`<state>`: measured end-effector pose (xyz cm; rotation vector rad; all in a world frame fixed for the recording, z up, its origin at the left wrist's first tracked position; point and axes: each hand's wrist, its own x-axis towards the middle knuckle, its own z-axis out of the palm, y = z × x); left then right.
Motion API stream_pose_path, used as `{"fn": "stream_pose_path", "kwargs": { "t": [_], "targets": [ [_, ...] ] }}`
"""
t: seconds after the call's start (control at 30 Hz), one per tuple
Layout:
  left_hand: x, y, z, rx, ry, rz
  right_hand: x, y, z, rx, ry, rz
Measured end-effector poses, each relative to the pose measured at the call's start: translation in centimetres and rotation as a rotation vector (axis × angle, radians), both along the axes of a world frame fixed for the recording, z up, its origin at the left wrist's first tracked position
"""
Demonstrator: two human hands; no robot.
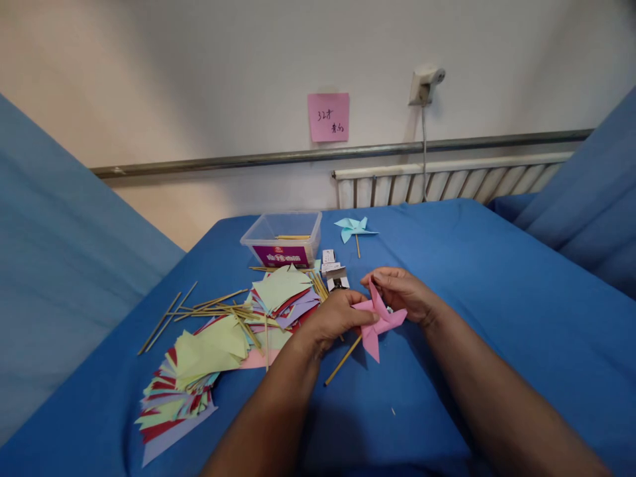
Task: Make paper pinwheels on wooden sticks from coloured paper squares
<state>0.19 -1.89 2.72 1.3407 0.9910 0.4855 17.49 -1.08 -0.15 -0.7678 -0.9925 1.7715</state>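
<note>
One finished light-blue paper pinwheel point(354, 228) lies beyond the clear plastic box point(282, 238); nearer than that box, both hands — left hand point(334, 319), right hand point(400, 291) — pinch a folded pink paper pinwheel point(380, 321) on its stick, with stacks of coloured paper squares point(199, 364) unused.

Both forearms run off the bottom edge, elbows out of frame. The left hand point(334, 319) covers one side of the pink pinwheel point(378, 321), and its fingers hide the top of the wooden stick point(342, 361). The right hand point(403, 293) masks the pinwheel's far blades, so its centre can't be made out. Writing on the pink note point(328, 116) is too small to read, same for the label on the plastic box point(282, 240). The small white object point(336, 273) beside it stays unclear. Paper squares point(199, 371) overlap, lower sheets buried.
</note>
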Motion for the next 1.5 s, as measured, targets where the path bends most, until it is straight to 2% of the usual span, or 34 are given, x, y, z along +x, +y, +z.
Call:
{"fn": "stream_pose_path", "kwargs": {
  "t": [0.2, 0.4, 0.53, 0.7, 0.83, 1.03, 1.23, 1.5],
  "targets": [
    [0.0, -0.4, 0.1, -0.087, -0.093, -0.084, -0.1, 0.4, -0.8, 0.007, 0.062, 0.066],
    [0.0, -0.7, 0.1, -0.103, -0.152, -0.155, -0.3, -0.2, -0.1, 0.03, 0.104, 0.145],
    [0.2, -0.7, 0.5, -0.083, -0.134, -0.127, -0.5, 0.0, 0.1, 0.04, 0.059, 0.127],
    [0.0, -0.1, 0.6, -0.003, -0.036, -0.053, 0.0, 0.5, -0.2, 0.059, 0.015, -0.015],
    [-0.2, 0.3, 0.3, 0.032, 0.018, -0.028, 0.9, 0.2, 0.2, 0.126, -0.113, 0.033],
    [-0.1, 0.1, -0.2, 0.072, 0.064, -0.031, 1.0, -0.2, 0.5, 0.123, -0.223, 0.064],
    [0.1, 0.0, -0.1, 0.075, 0.083, -0.039, 1.1, 0.1, 0.0, 0.15, -0.205, 0.05],
    [0.1, -0.1, -0.1, 0.073, 0.089, -0.062, 1.0, -0.2, 0.7, 0.145, -0.254, 0.051]
  ]
}}
